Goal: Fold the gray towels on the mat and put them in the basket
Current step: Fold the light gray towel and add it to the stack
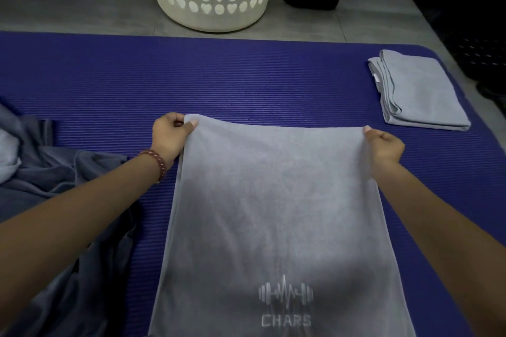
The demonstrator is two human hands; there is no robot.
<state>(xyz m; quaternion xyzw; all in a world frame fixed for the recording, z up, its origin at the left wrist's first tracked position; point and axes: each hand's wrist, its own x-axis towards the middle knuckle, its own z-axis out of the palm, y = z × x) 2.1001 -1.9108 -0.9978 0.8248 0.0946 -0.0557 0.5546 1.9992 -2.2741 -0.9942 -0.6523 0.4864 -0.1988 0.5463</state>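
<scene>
Over the mat, left hand and right hand each pinch a far corner of the gray towel.

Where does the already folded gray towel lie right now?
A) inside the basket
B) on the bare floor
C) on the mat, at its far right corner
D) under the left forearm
C: the folded towel lies on the purple mat near its far right corner, outside the basket.

Both arms outstretched; left hand and right hand each pinching, thumbs uppermost
</scene>
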